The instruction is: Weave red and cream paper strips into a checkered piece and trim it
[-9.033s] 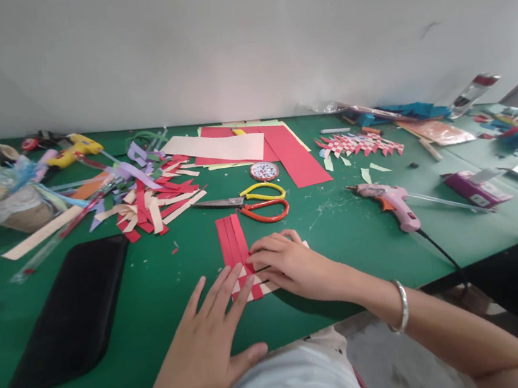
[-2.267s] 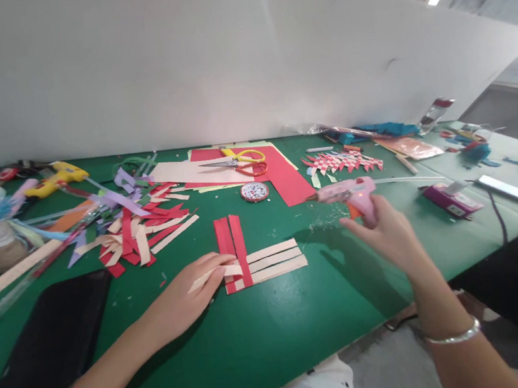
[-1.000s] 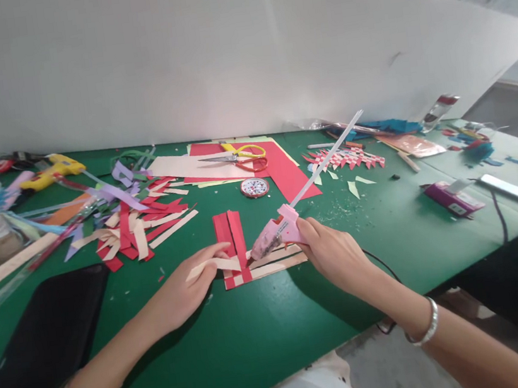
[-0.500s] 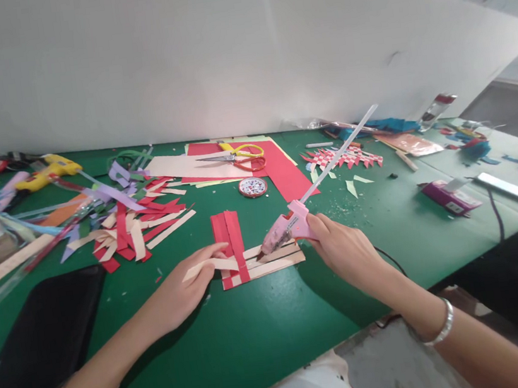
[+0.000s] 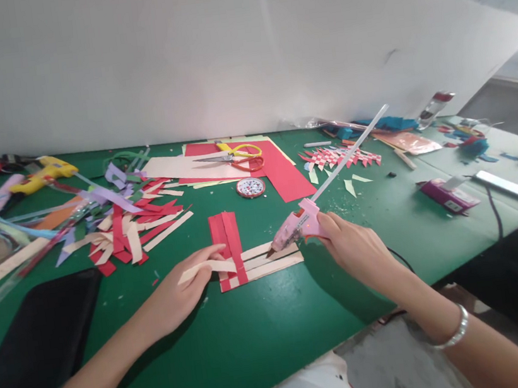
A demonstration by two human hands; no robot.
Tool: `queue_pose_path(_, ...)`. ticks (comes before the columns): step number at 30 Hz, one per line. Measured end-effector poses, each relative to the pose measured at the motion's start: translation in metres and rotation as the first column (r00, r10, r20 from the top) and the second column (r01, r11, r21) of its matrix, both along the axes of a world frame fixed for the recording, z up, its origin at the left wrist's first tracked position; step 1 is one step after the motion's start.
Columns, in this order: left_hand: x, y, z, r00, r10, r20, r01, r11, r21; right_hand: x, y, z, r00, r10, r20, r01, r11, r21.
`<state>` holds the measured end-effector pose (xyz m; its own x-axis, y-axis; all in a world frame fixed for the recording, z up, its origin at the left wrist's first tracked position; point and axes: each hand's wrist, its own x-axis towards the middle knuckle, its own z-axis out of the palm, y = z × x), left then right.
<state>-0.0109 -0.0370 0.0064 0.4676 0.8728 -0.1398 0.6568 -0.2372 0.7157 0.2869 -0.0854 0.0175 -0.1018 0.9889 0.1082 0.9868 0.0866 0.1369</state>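
A small weave of red and cream paper strips [image 5: 248, 260] lies on the green table [image 5: 268, 339] in front of me. My left hand [image 5: 181, 290] lifts the left end of a cream strip [image 5: 202, 268] between thumb and fingers. My right hand [image 5: 355, 251] grips a pink glue gun [image 5: 299, 227], a clear glue stick [image 5: 351, 151] jutting from its back. The nozzle touches the cream strips at the weave's right side.
A pile of red, cream and purple strips [image 5: 124, 224] lies at left, with a yellow glue gun [image 5: 43, 172] behind. Scissors [image 5: 235, 156] rest on red and cream sheets [image 5: 279, 166]. A round tin [image 5: 250, 187], a finished checkered weave [image 5: 340, 156] and a black pouch [image 5: 35, 344] lie around.
My right hand picked up the pink glue gun and brought it to the weave; the nozzle has slid rightward along the cream strips. My left hand keeps the strip end raised.
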Motion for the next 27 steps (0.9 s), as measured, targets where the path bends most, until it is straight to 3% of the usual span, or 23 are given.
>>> queue_pose_path(13, 0.001, 0.000, 0.003, 0.999, -0.041, -0.025, 0.041, 0.999, 0.013, 0.017, -0.006, 0.006, 0.996, -0.081, 0.042, 0.083, 0.995, -0.060)
queue_pose_path(27, -0.001, 0.001, -0.001, 0.999, -0.029, -0.028, 0.030, 0.999, 0.014, 0.029, -0.011, 0.003, 0.998, 0.004, 0.067, -0.008, 0.999, 0.047)
